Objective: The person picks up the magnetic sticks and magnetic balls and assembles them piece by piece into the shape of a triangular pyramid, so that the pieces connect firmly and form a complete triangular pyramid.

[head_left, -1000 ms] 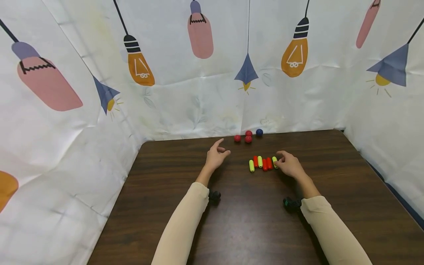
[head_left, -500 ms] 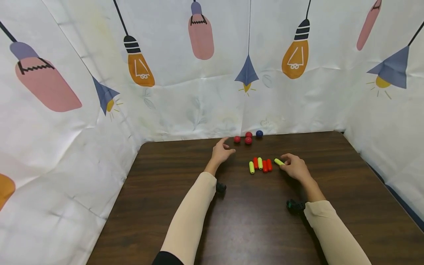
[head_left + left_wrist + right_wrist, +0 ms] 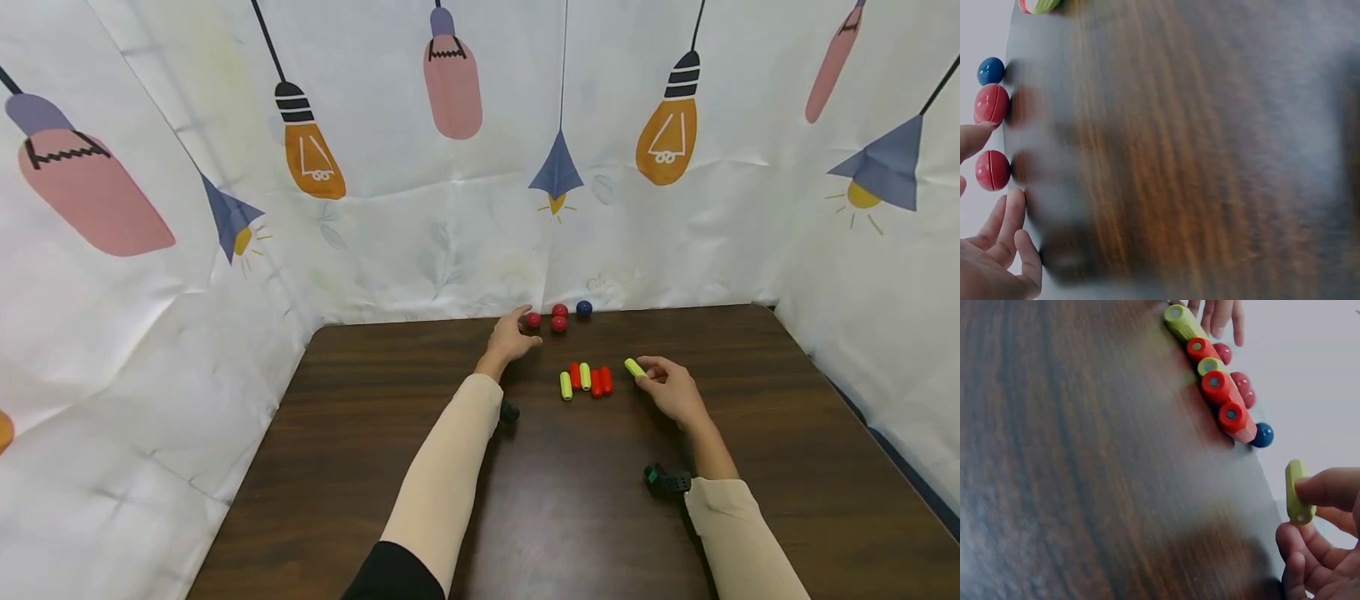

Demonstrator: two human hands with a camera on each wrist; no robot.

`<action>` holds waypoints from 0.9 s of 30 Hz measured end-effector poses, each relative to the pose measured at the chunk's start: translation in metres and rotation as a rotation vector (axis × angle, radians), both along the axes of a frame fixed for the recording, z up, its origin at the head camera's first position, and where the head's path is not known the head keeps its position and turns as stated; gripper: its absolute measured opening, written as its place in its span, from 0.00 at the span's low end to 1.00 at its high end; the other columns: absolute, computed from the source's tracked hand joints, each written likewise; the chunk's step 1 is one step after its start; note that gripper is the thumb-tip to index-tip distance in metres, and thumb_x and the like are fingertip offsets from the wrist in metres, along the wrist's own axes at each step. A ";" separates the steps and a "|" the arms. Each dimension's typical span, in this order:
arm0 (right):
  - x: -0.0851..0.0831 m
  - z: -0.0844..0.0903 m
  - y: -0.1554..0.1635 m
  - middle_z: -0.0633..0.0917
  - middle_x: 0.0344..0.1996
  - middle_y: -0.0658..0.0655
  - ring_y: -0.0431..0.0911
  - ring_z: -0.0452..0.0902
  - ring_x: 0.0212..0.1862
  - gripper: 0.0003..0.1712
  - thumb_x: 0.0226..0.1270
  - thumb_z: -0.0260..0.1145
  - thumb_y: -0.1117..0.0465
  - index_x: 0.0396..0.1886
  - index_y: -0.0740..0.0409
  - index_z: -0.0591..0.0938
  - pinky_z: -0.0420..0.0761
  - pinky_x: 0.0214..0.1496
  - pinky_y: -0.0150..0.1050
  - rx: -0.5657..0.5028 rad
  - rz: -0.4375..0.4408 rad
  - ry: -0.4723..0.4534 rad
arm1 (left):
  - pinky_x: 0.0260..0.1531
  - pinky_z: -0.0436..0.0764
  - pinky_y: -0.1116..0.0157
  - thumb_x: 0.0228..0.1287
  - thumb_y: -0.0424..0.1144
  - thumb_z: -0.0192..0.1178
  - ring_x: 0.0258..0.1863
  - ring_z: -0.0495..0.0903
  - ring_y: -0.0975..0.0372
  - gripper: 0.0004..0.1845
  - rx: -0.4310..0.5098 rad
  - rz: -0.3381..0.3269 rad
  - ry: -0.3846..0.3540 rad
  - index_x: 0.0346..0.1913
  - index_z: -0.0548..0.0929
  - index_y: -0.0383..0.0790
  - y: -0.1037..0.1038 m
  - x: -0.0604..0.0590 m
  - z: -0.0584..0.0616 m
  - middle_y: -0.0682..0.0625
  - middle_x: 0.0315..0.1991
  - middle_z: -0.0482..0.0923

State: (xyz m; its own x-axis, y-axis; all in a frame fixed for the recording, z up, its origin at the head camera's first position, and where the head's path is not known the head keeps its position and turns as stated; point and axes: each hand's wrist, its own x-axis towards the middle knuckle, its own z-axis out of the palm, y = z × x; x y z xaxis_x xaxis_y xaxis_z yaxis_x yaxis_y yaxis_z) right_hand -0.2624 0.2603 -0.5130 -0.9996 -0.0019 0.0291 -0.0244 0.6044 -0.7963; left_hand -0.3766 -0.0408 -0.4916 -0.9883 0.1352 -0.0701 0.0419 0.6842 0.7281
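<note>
Head view: I'm pinching a yellow peg in my right hand, lifting it clear of the peg row, while my left hand, fingers loosely spread and holding nothing, is reaching a red ball; next, I judge, calls for closing on it gently.

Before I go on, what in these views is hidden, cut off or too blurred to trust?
- Left hand: head view too small to tell whether its fingertips touch the nearest red ball; left wrist view crops the hand at the frame corner.
- Table: motion-blurred in both wrist views.
- Yellow-green cylinder: partly covered by the right hand pinching it.
- Row of cylinders: cut off at the left wrist view's top edge.
</note>
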 end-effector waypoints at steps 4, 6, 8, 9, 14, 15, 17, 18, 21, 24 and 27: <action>0.002 -0.001 0.001 0.78 0.44 0.62 0.48 0.75 0.42 0.25 0.75 0.64 0.62 0.67 0.66 0.76 0.75 0.38 0.33 -0.033 -0.003 0.009 | 0.66 0.70 0.40 0.68 0.44 0.68 0.70 0.69 0.41 0.40 -0.074 -0.025 -0.017 0.79 0.62 0.62 0.004 -0.003 0.002 0.38 0.75 0.61; 0.002 -0.002 0.001 0.78 0.43 0.61 0.46 0.74 0.42 0.25 0.75 0.64 0.62 0.68 0.66 0.76 0.75 0.37 0.32 -0.041 -0.006 -0.002 | 0.67 0.69 0.40 0.68 0.45 0.67 0.71 0.68 0.39 0.39 -0.100 -0.039 -0.029 0.79 0.62 0.64 0.005 -0.005 0.004 0.38 0.77 0.58; 0.003 -0.003 0.002 0.77 0.43 0.60 0.45 0.74 0.41 0.25 0.75 0.64 0.62 0.68 0.66 0.75 0.75 0.37 0.32 -0.052 -0.005 -0.010 | 0.67 0.70 0.40 0.69 0.45 0.67 0.72 0.67 0.39 0.38 -0.116 -0.055 -0.036 0.79 0.63 0.64 0.005 -0.006 0.005 0.37 0.77 0.57; 0.003 -0.003 0.002 0.77 0.43 0.60 0.44 0.73 0.41 0.25 0.75 0.64 0.62 0.68 0.66 0.75 0.76 0.36 0.32 -0.055 -0.003 -0.012 | 0.67 0.70 0.41 0.69 0.45 0.66 0.72 0.67 0.39 0.38 -0.121 -0.064 -0.036 0.78 0.63 0.63 0.004 -0.007 0.005 0.37 0.77 0.57; 0.002 -0.004 0.003 0.77 0.44 0.60 0.46 0.73 0.41 0.25 0.75 0.64 0.63 0.68 0.65 0.75 0.76 0.36 0.32 -0.069 -0.003 -0.010 | 0.67 0.72 0.44 0.71 0.42 0.65 0.73 0.67 0.42 0.33 -0.106 -0.095 -0.013 0.76 0.69 0.57 0.001 -0.012 0.004 0.39 0.75 0.66; 0.002 -0.003 0.003 0.77 0.44 0.61 0.47 0.73 0.42 0.25 0.75 0.64 0.62 0.68 0.64 0.75 0.75 0.36 0.32 -0.068 -0.002 -0.009 | 0.68 0.72 0.45 0.71 0.41 0.65 0.72 0.68 0.43 0.32 -0.098 -0.097 -0.007 0.76 0.70 0.56 0.000 -0.012 0.004 0.40 0.73 0.68; 0.002 -0.003 0.003 0.77 0.45 0.61 0.48 0.73 0.42 0.25 0.75 0.64 0.62 0.69 0.63 0.75 0.75 0.37 0.33 -0.070 -0.003 -0.013 | 0.68 0.72 0.45 0.71 0.40 0.65 0.70 0.71 0.45 0.31 -0.086 -0.098 0.000 0.75 0.71 0.55 -0.001 -0.013 0.004 0.41 0.71 0.73; 0.002 -0.003 0.003 0.77 0.45 0.61 0.49 0.73 0.43 0.25 0.75 0.63 0.62 0.69 0.63 0.75 0.75 0.37 0.33 -0.071 -0.001 -0.015 | 0.67 0.72 0.46 0.71 0.40 0.64 0.69 0.72 0.46 0.30 -0.081 -0.097 0.001 0.74 0.72 0.54 -0.001 -0.013 0.004 0.41 0.69 0.74; 0.001 -0.003 0.004 0.76 0.45 0.61 0.50 0.73 0.43 0.25 0.75 0.63 0.63 0.69 0.63 0.75 0.75 0.37 0.34 -0.071 0.002 -0.026 | 0.66 0.73 0.46 0.71 0.40 0.65 0.67 0.74 0.47 0.28 -0.084 -0.092 0.009 0.72 0.75 0.54 -0.001 -0.012 0.004 0.42 0.67 0.76; 0.001 -0.004 0.005 0.76 0.45 0.61 0.50 0.73 0.43 0.25 0.75 0.64 0.63 0.69 0.63 0.75 0.75 0.37 0.34 -0.071 0.004 -0.036 | 0.64 0.75 0.48 0.70 0.39 0.65 0.64 0.76 0.48 0.25 -0.091 -0.076 0.022 0.69 0.78 0.54 -0.002 -0.011 0.002 0.43 0.64 0.78; 0.001 -0.004 0.005 0.77 0.45 0.61 0.50 0.72 0.43 0.25 0.75 0.64 0.63 0.69 0.63 0.75 0.74 0.37 0.34 -0.076 0.006 -0.043 | 0.60 0.77 0.50 0.71 0.38 0.65 0.58 0.78 0.50 0.22 -0.101 -0.064 0.029 0.65 0.80 0.52 -0.003 -0.008 0.001 0.44 0.59 0.80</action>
